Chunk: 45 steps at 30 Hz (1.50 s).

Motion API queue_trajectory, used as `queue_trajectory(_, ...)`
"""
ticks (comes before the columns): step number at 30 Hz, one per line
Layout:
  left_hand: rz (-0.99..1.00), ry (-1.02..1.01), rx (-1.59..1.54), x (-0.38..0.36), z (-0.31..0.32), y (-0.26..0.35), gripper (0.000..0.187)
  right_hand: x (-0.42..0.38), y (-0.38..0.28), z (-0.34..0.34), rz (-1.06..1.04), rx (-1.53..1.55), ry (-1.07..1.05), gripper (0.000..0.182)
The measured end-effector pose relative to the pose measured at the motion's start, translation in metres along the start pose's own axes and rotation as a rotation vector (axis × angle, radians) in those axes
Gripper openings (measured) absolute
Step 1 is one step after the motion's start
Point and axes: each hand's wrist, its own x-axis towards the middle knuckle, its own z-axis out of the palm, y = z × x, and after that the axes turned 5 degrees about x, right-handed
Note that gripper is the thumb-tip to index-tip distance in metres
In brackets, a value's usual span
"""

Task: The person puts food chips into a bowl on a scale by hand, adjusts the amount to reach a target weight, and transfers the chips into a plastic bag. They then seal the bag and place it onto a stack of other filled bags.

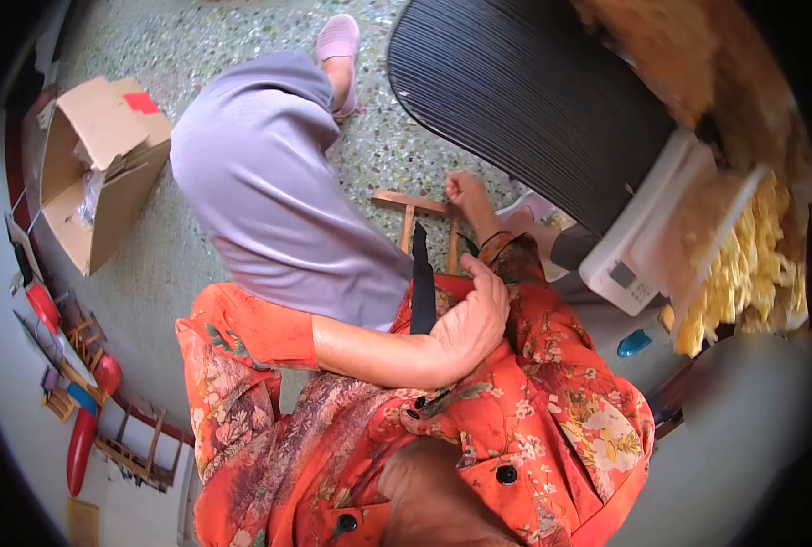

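My left hand (pixel 475 316) lies against the front of my orange floral shirt (pixel 552 410), next to the right sleeve. Its fingers are stretched out and slightly curved, with nothing visible in them. Out past the sleeve cuff, my right hand (pixel 466 193) is closed in a fist above a small wooden stool (pixel 404 198). Whatever that fist may hold is hidden. A black strip (pixel 422 283) with a pointed end stands out over my lap beside the left wrist; its lower end is hidden behind that wrist.
A dark ribbed surface (pixel 524 91) spans the upper right. Beside it are a white plastic container (pixel 647 232) and a yellow crinkled mass (pixel 752 264). A blue object (pixel 635 343) sits below. An open cardboard box (pixel 105 169) stands left on the speckled floor (pixel 232 41).
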Motion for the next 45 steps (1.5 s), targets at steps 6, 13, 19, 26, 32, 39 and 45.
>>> queue_trajectory(6, 0.010, -0.189, -0.365, 0.022, 0.063, -0.016, 0.017, 0.044, -0.005, 0.061, 0.073, 0.173, -0.305, 0.009)
queue_trajectory(13, 0.115, -0.388, -0.397, 0.025, 0.144, -0.085, 0.014, -0.134, -0.123, 0.108, -0.336, -0.408, -0.606, 0.017)
queue_trajectory(19, 0.084, -0.481, -0.373, 0.030, 0.164, -0.122, 0.022, -0.304, -0.132, 0.052, -0.615, -0.197, -0.606, 0.029)
queue_trajectory(26, -0.093, -0.441, -0.429, 0.010, 0.172, -0.155, 0.031, -0.336, -0.111, 0.066, -0.755, 0.183, -0.759, 0.027)
queue_trajectory(32, -0.028, -0.272, -0.415, 0.014, 0.206, -0.156, 0.030, -0.346, -0.146, 0.074, -0.932, 0.332, -0.855, 0.030)
queue_trajectory(39, -0.052, 0.208, -0.445, 0.007, 0.101, -0.117, 0.024, -0.362, -0.203, 0.046, -0.962, 0.667, -0.837, 0.024)
queue_trajectory(45, -0.068, 0.801, -0.468, -0.004, 0.014, -0.112, 0.014, -0.406, -0.242, 0.031, -1.299, 0.480, -0.483, 0.029)
